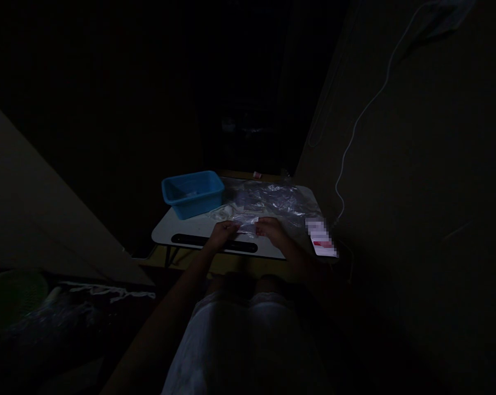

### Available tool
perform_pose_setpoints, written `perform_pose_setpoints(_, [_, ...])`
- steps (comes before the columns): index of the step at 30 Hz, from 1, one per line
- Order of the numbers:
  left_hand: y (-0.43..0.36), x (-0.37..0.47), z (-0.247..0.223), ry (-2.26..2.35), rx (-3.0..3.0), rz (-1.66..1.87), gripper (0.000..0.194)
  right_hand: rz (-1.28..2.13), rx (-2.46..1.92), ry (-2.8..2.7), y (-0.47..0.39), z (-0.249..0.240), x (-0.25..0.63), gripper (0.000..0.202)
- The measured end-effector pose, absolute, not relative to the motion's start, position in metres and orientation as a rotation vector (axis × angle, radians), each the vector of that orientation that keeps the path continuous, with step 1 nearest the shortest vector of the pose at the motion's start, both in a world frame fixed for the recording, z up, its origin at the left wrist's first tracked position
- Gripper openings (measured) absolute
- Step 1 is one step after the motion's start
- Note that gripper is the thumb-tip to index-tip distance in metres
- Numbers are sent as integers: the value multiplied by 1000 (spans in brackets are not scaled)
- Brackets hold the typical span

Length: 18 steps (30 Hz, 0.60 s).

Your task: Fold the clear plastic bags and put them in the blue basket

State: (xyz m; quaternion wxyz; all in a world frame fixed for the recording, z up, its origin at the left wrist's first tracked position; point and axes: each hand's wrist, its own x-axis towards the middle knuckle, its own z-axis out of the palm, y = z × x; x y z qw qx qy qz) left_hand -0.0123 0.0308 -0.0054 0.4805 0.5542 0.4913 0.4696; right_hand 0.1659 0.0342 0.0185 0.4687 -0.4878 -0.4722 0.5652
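Note:
A small clear plastic piece [246,224] is stretched between my two hands over the front part of a white table [163,229]. My left hand [223,233] pinches its left end, and my right hand [271,229] has fingers closed on its right end. Just beyond my hands lies a spread of crinkled clear plastic [276,197]. A small pale bundle [227,210], too dim to make out, rests beside a blue basin [198,203] at the table's back left.
A phone with a lit screen [322,238] lies at the right edge, near a white cable [352,137] hanging along the wall. A black slot [190,240] runs along the table front. A small reddish item [257,175] stands behind. Green basket [15,299] at lower left.

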Motion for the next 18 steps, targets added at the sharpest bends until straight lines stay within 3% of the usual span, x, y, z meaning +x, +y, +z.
perform_pose_setpoints(9, [31,-13,4,1197,1181,1179,42,1425,-1202,-1201,38,37,164,11])
perform_pose_setpoints(18, [50,-74,85,1216,1366,1302,38,1408,-1255,-1277,90,93,140,10])
